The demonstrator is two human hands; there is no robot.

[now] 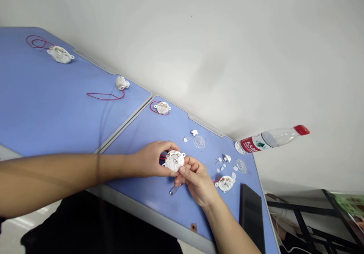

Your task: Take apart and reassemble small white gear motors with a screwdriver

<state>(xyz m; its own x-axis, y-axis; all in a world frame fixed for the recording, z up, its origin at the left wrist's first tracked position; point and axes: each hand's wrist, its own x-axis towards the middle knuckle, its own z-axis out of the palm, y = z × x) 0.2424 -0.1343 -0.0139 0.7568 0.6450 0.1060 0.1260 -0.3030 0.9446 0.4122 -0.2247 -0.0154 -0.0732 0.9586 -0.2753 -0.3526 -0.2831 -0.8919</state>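
Pale wall (176, 37) rises behind the blue table (136, 166), where a water bottle (267, 138) stands at the far edge near a black phone (252, 216). Over the tabletop, the left hand (159, 159) and right hand (196, 180) both grip one round white casing (174, 160), their fingers closed on its rim.

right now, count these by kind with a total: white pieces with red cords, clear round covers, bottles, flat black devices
White pieces with red cords: 5
Clear round covers: 2
Bottle: 1
Flat black device: 1
Total: 9
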